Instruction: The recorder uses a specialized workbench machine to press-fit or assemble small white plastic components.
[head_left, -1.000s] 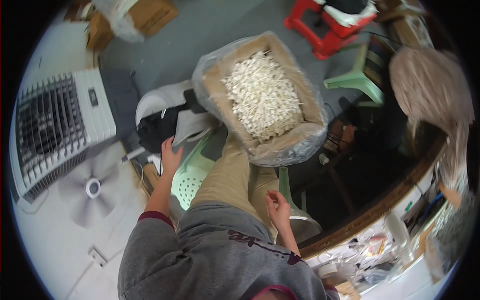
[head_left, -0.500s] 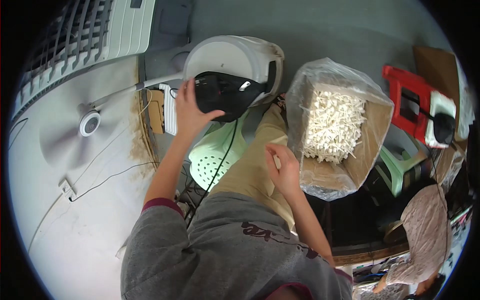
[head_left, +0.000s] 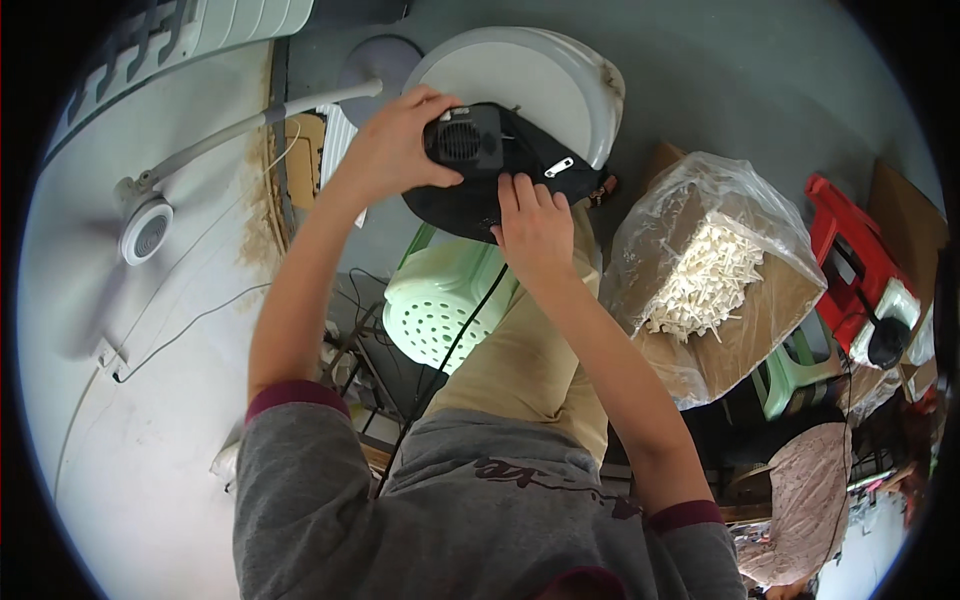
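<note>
My left hand point(head_left: 392, 150) grips the left side of a small black device point(head_left: 470, 150) with a round grille on its face. My right hand point(head_left: 535, 225) lies on the device's lower right side, fingers spread flat against it. A black cable point(head_left: 455, 340) runs down from the device toward my lap. The device sits against a black inner part point(head_left: 545, 160) under a large white rounded shell point(head_left: 520, 85). Below my hands stands a pale green perforated stool point(head_left: 440, 310).
A cardboard box lined with clear plastic point(head_left: 705, 285) holds several small white pieces at the right. A red stool point(head_left: 860, 260) and a green stool point(head_left: 790, 375) stand further right. A white fan on a stand point(head_left: 145, 225) and a white heater point(head_left: 190, 30) are at the left.
The view swung left and closer. My left hand moved onto the black device, and my right hand rose from my lap to rest on it.
</note>
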